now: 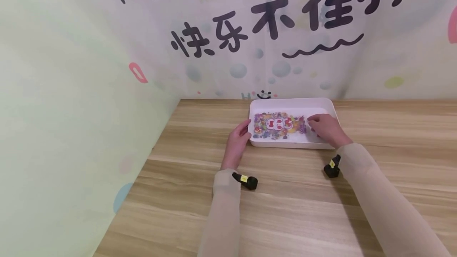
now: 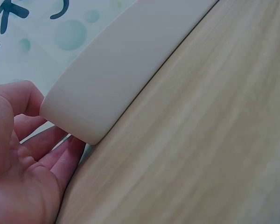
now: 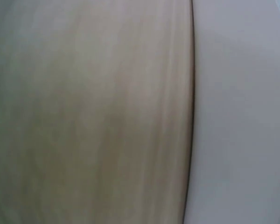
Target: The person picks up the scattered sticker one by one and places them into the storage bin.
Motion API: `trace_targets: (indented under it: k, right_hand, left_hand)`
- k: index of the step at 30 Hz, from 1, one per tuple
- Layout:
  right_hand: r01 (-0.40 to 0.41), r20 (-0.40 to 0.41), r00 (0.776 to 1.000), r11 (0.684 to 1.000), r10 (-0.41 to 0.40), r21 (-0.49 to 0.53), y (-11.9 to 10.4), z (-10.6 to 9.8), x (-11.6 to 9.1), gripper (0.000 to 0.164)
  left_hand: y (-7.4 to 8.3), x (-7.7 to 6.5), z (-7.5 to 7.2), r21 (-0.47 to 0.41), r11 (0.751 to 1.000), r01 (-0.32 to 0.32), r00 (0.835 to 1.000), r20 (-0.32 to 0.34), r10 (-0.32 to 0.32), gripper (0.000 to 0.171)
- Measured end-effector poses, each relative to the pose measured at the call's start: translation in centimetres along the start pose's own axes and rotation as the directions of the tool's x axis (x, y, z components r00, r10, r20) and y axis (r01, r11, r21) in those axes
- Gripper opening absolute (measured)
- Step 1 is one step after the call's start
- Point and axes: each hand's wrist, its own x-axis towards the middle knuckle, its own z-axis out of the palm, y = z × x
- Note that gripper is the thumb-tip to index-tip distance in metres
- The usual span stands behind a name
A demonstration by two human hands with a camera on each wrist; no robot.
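Note:
A shallow white rectangular tray [image 1: 285, 144] lies on the table near the wall. Inside is a spread of small colourful sticker-like pieces [image 1: 262, 130], with a white cartoon figure with red bows [image 1: 275, 124] in its middle. My left hand [image 1: 237, 142] grips the tray's left end, its thumb at the near corner. In the left wrist view, the fingers of that hand [image 2: 32, 149] curve round the tray's end wall [image 2: 98, 84]. Over the tray's right half, my right hand [image 1: 328, 130] has bent fingers beside the pieces' right edge. Whether it pinches anything is too small to tell.
The wood-grain table [image 1: 285, 209] extends toward me and to the right. A white printed curtain [image 1: 232, 78] hangs right behind the tray, and another pale wall [image 1: 71, 130] borders the table's left side. Each sleeve cuff carries a black wrist camera [image 1: 251, 183].

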Motion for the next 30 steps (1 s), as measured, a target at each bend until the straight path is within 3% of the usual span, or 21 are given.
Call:
trace_targets:
  k: [22,26,30]
  right_hand:
    - [0.006,-0.022,1.000,0.999,-0.007,-0.044,0.4,-0.3,-0.4,0.045]
    - [0.031,-0.067,0.997,0.999,-0.033,-0.036,0.2,-0.5,-0.8,0.045]
    - [0.105,-0.147,0.983,0.994,-0.111,-0.042,-0.4,-0.9,-1.5,0.045]
  left_hand:
    - [0.3,0.0,0.5,-0.004,1.000,-0.014,0.999,0.035,0.014,0.043]
    - [-0.1,0.2,0.7,-0.010,1.000,-0.006,0.999,0.031,0.006,0.041]
    - [-0.2,0.2,0.6,-0.041,0.999,0.000,0.999,0.041,0.001,0.039]
